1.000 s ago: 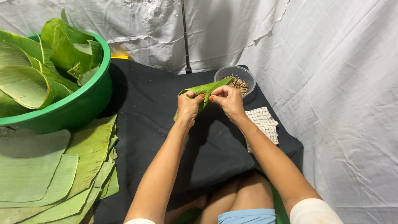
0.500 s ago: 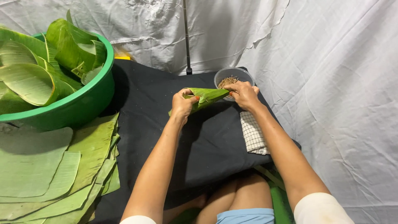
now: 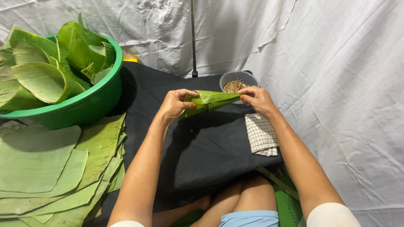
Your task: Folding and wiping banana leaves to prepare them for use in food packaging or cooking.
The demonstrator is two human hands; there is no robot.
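Left hand [image 3: 173, 104]: fingers closed round the wide end of a folded green leaf cone [image 3: 209, 101].
Right hand [image 3: 257, 98]: pinching the cone's narrow tip.
Cone: held level above the black cloth's [image 3: 202, 143] far edge, just before the bowl of sticks [image 3: 236, 84].
Checked cloth [image 3: 261, 134]: near the right edge.

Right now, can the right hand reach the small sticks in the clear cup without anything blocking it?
Probably yes. The right hand holds the tip of the rolled leaf cone right beside the clear cup of small sticks. The cup is open on top and nothing lies between; the hand would only have to let go of the leaf.
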